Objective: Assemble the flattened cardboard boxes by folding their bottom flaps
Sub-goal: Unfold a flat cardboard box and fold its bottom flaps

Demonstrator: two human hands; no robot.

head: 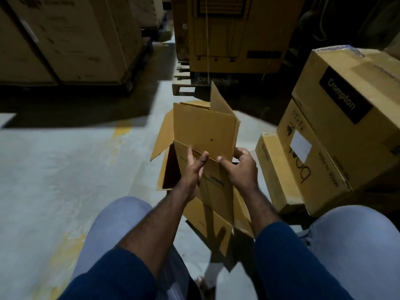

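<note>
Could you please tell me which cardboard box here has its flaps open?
The plain box in the left hand and right hand, flaps splayed; the Crompton box is closed.

Matt brown corrugated cardboard box [203, 131], smooth grey painted concrete floor [65, 169], rough wooden pallet [184, 83].
</note>
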